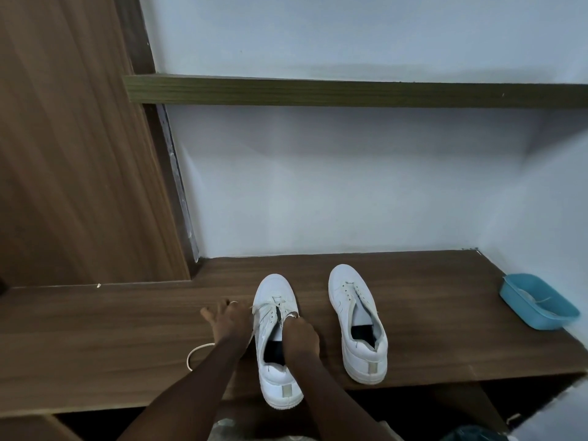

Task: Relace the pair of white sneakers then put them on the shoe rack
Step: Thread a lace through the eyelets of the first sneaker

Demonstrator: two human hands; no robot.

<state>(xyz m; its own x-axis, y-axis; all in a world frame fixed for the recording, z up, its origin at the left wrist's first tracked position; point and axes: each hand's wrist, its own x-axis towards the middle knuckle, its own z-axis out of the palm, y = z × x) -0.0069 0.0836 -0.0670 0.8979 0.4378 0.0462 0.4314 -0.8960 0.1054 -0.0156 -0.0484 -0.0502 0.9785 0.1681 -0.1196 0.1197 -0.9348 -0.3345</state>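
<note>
Head view. Step in hand, as judged: relacing the first of two low white leather sneakers [277, 342], which lies directly under the right hand [300, 334], toe pointing away from the person. That hand is curled over the tongue and appears to pinch the flat off-white shoelace [265, 308] at the upper eyelets. The left hand [229, 318], just left of the right one, lies with its fingers splayed on the dark brown wood-grain bench top [429, 329] beside the shoe and holds nothing that shows. A free loop of lace [194, 354] trails on the bench behind the left hand. The second white sneaker [358, 323], well to the right of the right hand, looks laced only at its lower eyelets.

Next move, as judged: draw the slack through, then feed the free end to the opposite eyelet; both hands are needed on the lace.

Hard to make out: the right fingertips, hidden by the back of the hand; the lace tip; the eyelet count. The light blue plastic tub [537, 302] stands far right. Whether the bench itself, or the dark opening under it, is the rack cannot be told
</note>
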